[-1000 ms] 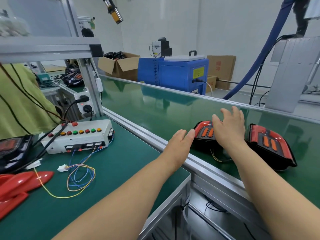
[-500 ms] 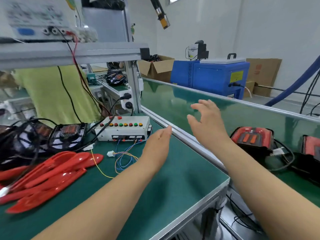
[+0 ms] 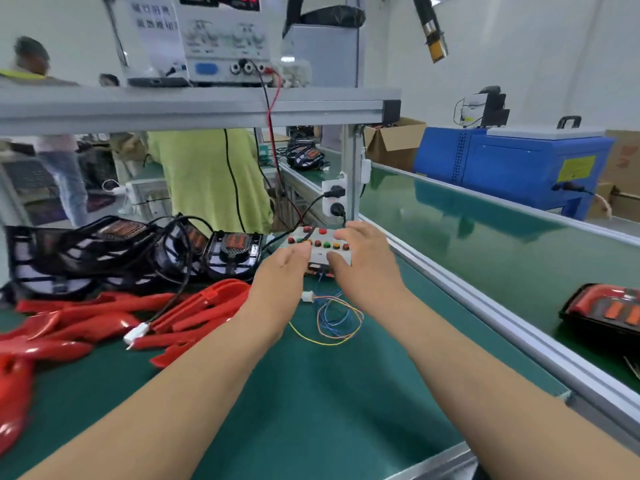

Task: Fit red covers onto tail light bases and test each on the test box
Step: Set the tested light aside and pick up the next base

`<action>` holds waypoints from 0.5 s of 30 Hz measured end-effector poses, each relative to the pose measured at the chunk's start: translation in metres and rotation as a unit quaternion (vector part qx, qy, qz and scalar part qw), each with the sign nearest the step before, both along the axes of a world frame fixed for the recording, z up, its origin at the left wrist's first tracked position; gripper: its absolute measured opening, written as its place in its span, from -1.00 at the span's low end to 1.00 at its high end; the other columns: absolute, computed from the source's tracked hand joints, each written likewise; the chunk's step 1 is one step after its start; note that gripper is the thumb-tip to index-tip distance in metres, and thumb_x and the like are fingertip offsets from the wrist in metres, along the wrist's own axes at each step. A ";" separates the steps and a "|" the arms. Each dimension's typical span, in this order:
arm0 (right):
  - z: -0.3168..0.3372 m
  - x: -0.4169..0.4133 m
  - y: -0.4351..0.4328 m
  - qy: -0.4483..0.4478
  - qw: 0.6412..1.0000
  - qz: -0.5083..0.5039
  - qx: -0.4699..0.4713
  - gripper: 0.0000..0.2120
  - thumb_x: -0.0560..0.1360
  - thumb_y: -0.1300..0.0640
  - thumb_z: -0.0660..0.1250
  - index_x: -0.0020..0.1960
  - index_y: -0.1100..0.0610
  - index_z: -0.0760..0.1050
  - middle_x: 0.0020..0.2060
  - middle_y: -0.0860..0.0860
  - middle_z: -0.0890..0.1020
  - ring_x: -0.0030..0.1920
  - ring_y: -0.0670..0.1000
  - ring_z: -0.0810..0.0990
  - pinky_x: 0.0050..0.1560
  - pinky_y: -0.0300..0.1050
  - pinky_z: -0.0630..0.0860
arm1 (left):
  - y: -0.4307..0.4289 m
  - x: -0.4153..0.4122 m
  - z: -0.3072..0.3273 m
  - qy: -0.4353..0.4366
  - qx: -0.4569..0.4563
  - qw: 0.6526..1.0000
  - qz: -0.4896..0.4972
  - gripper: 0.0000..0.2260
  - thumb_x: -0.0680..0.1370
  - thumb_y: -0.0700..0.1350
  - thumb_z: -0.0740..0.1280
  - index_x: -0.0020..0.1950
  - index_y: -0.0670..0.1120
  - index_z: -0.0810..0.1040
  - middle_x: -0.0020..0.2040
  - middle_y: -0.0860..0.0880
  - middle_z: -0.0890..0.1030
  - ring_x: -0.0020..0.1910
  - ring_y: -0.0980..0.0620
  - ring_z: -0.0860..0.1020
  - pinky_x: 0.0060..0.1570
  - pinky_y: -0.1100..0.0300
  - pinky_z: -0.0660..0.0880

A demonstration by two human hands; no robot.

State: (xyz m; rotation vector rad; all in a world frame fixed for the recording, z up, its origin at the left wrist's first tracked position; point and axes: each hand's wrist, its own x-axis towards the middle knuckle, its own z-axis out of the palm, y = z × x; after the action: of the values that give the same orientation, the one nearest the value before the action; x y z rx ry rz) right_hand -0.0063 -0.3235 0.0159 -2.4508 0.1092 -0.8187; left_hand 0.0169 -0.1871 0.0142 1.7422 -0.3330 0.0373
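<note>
The white test box (image 3: 325, 244) with coloured buttons sits at the back of the green bench. My left hand (image 3: 281, 276) and my right hand (image 3: 362, 261) hover in front of it, fingers relaxed, holding nothing, and they hide its front edge. A pile of red covers (image 3: 114, 320) lies to the left. Several black tail light bases (image 3: 232, 252) with cables stand behind the covers. A white connector (image 3: 308, 296) with coloured wires lies below the box. One covered tail light (image 3: 609, 310) rests on the conveyor at right.
A conveyor belt (image 3: 485, 230) with an aluminium rail (image 3: 485, 306) runs along the right. A shelf (image 3: 194, 109) overhead carries a power supply (image 3: 221, 39). A person in a yellow-green shirt (image 3: 207, 174) stands behind the bench. A blue machine (image 3: 512, 168) stands beyond the belt.
Both hands left the finished tail light on the conveyor and swung left to the test box. My view turned left, bringing the covers and bases into sight.
</note>
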 end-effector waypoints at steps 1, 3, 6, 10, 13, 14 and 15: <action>-0.001 0.003 0.009 -0.001 1.000 0.014 0.000 -0.64 0.54 0.12 0.34 0.31 0.17 0.51 0.34 0.06 0.44 0.42 0.08 0.28 0.41 -0.10 0.21 | 0.009 0.002 0.000 0.000 -0.006 1.000 0.005 -0.75 0.65 0.01 0.19 0.08 -0.04 0.62 0.07 -0.04 0.64 0.03 -0.02 0.57 0.07 0.07 0.51; -0.003 0.010 0.028 0.002 0.999 0.038 -0.003 -0.66 0.54 0.14 0.33 0.30 0.18 0.52 0.35 0.08 0.44 0.43 0.10 0.29 0.43 -0.08 0.21 | 0.026 0.005 0.000 0.010 -0.022 1.000 0.018 -0.79 0.64 -0.01 0.19 -0.06 0.05 0.61 -0.02 -0.05 0.60 -0.08 0.02 0.49 -0.19 0.20 0.47; -0.008 0.020 0.052 0.010 0.998 0.063 -0.011 -0.66 0.55 0.13 0.34 0.30 0.20 0.52 0.35 0.10 0.44 0.43 0.10 0.29 0.43 -0.11 0.18 | 0.054 0.011 -0.003 0.010 -0.028 0.999 0.046 -0.81 0.64 -0.01 0.21 -0.10 0.08 0.58 -0.02 0.01 0.63 -0.04 0.06 0.51 -0.10 0.21 0.52; -0.015 0.032 0.083 0.015 0.995 0.095 0.011 -0.65 0.55 0.12 0.33 0.31 0.19 0.51 0.35 0.10 0.44 0.42 0.08 0.30 0.42 -0.16 0.15 | 0.086 0.018 -0.009 0.006 -0.020 0.997 0.074 -0.84 0.58 0.03 0.23 -0.17 0.05 0.49 -0.09 -0.01 0.58 -0.07 0.00 0.49 0.11 -0.03 0.48; -0.022 0.041 0.103 0.019 0.993 0.111 0.031 -0.65 0.55 0.11 0.32 0.31 0.17 0.51 0.36 0.07 0.44 0.43 0.05 0.29 0.45 -0.13 0.16 | 0.102 0.020 -0.015 0.007 -0.023 0.996 0.084 -0.89 0.49 0.07 0.21 -0.12 0.06 0.43 -0.12 0.01 0.44 -0.09 0.08 0.38 -0.02 0.03 0.36; -0.024 0.044 0.108 0.021 0.992 0.115 0.037 -0.65 0.55 0.10 0.32 0.32 0.16 0.51 0.36 0.06 0.44 0.43 0.04 0.28 0.46 -0.12 0.17 | 0.107 0.022 -0.018 0.008 -0.020 0.995 0.094 -0.90 0.51 0.06 0.22 -0.15 0.08 0.45 -0.13 0.01 0.45 -0.09 0.09 0.40 -0.03 0.03 0.37; -0.027 0.047 0.112 0.025 0.992 0.119 0.041 -0.64 0.55 0.10 0.32 0.32 0.15 0.51 0.37 0.05 0.43 0.44 0.03 0.28 0.46 -0.10 0.18 | 0.111 0.025 -0.021 0.008 -0.018 0.994 0.104 -0.88 0.54 0.04 0.23 -0.20 0.11 0.47 -0.13 0.03 0.48 -0.10 0.08 0.43 -0.02 0.04 0.41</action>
State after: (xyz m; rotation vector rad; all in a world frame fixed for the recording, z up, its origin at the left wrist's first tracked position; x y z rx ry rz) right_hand 0.0405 -0.2115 -0.0114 -2.3510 -0.1270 -0.6368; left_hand 0.0419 -0.0757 -0.0071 1.7352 -0.1365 0.1793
